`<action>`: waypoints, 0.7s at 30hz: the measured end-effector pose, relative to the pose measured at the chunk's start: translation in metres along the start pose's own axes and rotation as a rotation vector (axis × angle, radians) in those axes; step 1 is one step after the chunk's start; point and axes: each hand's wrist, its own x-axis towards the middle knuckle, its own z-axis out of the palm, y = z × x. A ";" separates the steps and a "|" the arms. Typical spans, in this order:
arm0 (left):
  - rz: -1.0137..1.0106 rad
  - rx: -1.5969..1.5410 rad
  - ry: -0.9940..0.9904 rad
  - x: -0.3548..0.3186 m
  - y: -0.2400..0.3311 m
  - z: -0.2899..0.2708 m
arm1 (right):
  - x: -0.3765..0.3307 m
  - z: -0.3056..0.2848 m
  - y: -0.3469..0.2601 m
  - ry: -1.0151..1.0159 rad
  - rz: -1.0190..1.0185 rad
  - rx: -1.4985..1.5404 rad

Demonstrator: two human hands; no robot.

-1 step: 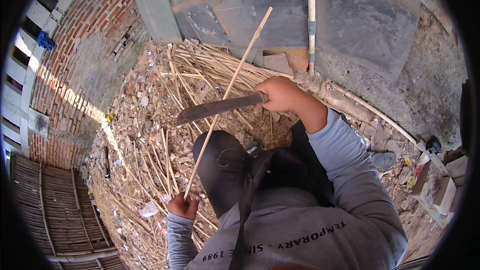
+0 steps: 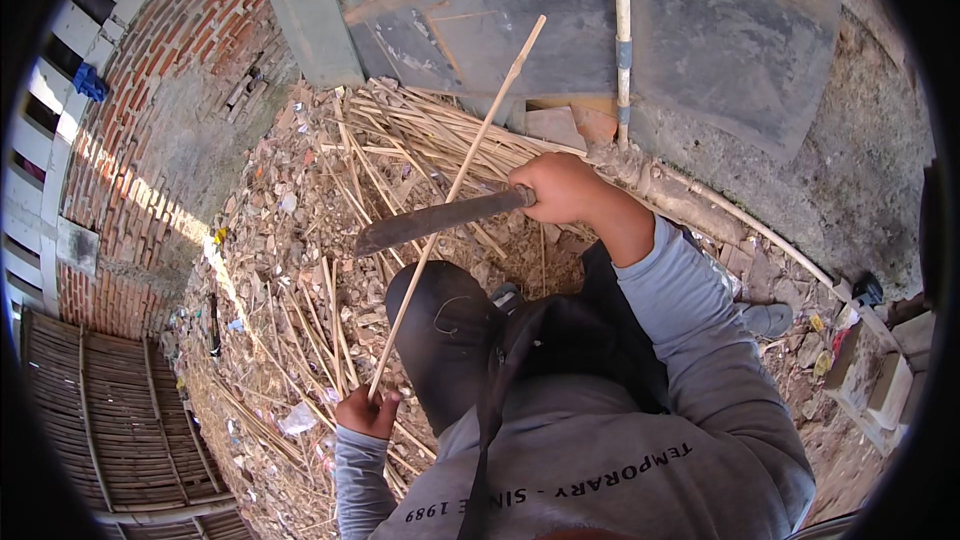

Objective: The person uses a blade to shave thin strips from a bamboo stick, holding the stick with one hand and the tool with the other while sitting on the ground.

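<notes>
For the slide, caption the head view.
Left hand holds a thin stick; right hand lays a machete across it.

1. A red brick wall (image 2: 150,130) curves along the left side, with strong sunlight in a bright band on its lower part
2. The ground (image 2: 270,240) is bare earth covered with rubble, small stones and scraps of litter
3. A heap of cut dry sticks (image 2: 420,135) lies against the far side, and more sticks are scattered over the ground
4. Grey flat sheets (image 2: 720,30) lean at the top, and a thin white pipe (image 2: 622,30) stands upright in front of them
5. A woven bamboo panel (image 2: 110,430) lies at the lower left
6. A rough grey concrete surface (image 2: 860,190) is on the right
</notes>
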 end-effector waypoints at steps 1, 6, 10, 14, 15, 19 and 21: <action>-0.003 0.003 -0.008 0.000 0.001 0.000 | 0.000 -0.001 -0.002 -0.004 0.005 -0.017; 0.000 -0.013 0.008 0.003 0.010 0.002 | 0.000 -0.005 0.006 0.071 0.064 0.067; -0.069 -0.029 -0.036 0.007 0.015 0.001 | -0.001 -0.004 0.013 0.128 0.093 0.116; -0.069 -0.042 -0.031 0.003 0.009 0.004 | 0.000 -0.003 0.012 0.061 0.100 0.122; -0.069 -0.035 -0.035 0.003 0.007 0.004 | 0.000 -0.001 0.013 0.059 0.096 0.122; -0.058 -0.010 -0.027 0.002 0.006 0.005 | 0.001 -0.003 0.006 0.033 0.115 0.123; -0.076 -0.017 -0.031 0.002 0.005 0.006 | 0.000 -0.002 0.008 0.040 0.105 0.103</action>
